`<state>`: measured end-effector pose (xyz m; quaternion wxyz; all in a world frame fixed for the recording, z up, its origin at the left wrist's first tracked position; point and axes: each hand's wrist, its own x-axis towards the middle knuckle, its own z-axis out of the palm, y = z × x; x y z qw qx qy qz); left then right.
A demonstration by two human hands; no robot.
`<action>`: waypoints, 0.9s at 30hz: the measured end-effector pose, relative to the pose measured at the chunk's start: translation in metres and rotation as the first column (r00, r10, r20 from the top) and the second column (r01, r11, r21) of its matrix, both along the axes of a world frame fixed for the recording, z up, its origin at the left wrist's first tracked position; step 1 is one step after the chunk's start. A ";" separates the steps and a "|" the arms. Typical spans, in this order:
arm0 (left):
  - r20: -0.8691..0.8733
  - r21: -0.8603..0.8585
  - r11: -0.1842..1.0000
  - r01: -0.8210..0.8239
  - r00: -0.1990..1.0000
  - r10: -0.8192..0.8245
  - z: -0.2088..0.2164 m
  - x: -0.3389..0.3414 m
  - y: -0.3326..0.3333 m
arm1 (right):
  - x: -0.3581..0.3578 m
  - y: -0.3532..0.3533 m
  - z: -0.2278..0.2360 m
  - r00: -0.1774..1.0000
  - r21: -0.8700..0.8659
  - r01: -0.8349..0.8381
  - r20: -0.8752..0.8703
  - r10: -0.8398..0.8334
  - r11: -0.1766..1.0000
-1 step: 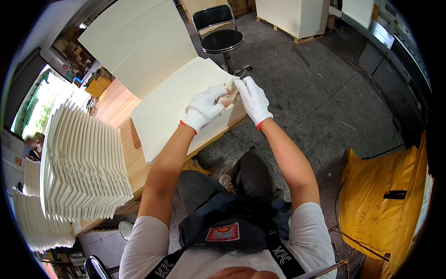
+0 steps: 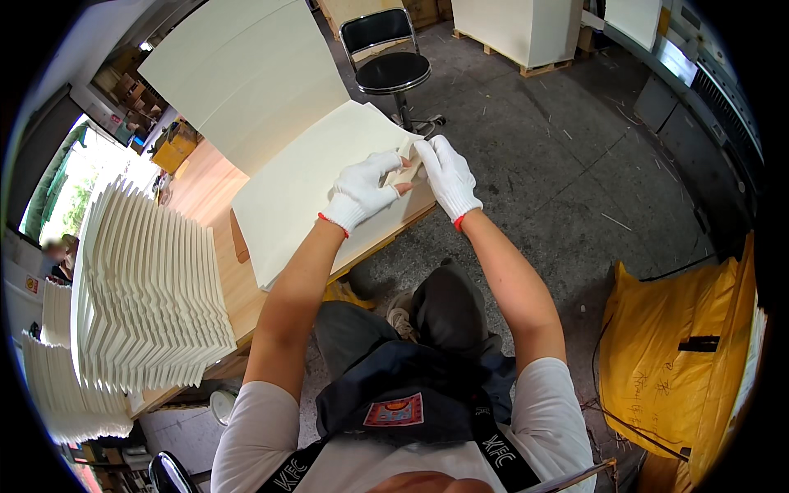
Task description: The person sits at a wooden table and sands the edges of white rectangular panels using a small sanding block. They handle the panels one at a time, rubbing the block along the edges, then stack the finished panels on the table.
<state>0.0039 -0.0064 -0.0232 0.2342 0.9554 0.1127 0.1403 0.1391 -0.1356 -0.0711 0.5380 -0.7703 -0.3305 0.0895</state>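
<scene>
A pile of large off-white card sheets [image 2: 308,177] lies on the wooden table in front of me. Its right-hand corner is bent up between my hands. My left hand [image 2: 363,191], in a white knitted glove with bare fingertips, rests over the sheets, thumb and fingers apart near that raised corner. My right hand [image 2: 448,174], gloved the same way, is closed round the corner's outer edge with bent fingers. How many sheets it grips is hidden. Behind the pile leans a tall off-white board panel [image 2: 251,78].
Folded white sheets [image 2: 148,287] form a high stack on the wooden table [image 2: 215,185] at left. Beyond the table stands a black chair [image 2: 393,72]. A palletised white block [image 2: 518,33] is at the back, a yellow-wrapped bundle [image 2: 666,353] at right, and dark machinery [image 2: 682,115] at far right.
The fingers of my left hand have shifted slightly beside the bent corner, and its thumb sits a little farther from it. My right hand stays in place.
</scene>
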 end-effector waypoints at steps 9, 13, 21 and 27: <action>0.058 0.101 0.994 0.050 0.997 -0.056 -0.002 0.000 -0.002 | -0.004 -0.006 0.011 0.993 0.030 -0.044 -0.109 0.047 0.999; 0.147 0.331 0.940 0.078 0.980 -0.133 -0.001 -0.007 -0.011 | 0.013 -0.022 0.013 0.987 -0.091 0.158 0.013 -0.158 0.983; 0.231 0.412 0.911 0.003 0.967 -0.107 -0.016 -0.003 -0.001 | 0.015 -0.025 -0.002 0.781 -0.273 0.070 0.614 0.117 0.959; -0.042 0.382 0.920 -0.092 0.992 0.117 -0.004 0.021 0.009 | 0.022 -0.023 0.003 0.649 -0.227 0.032 0.745 0.152 0.973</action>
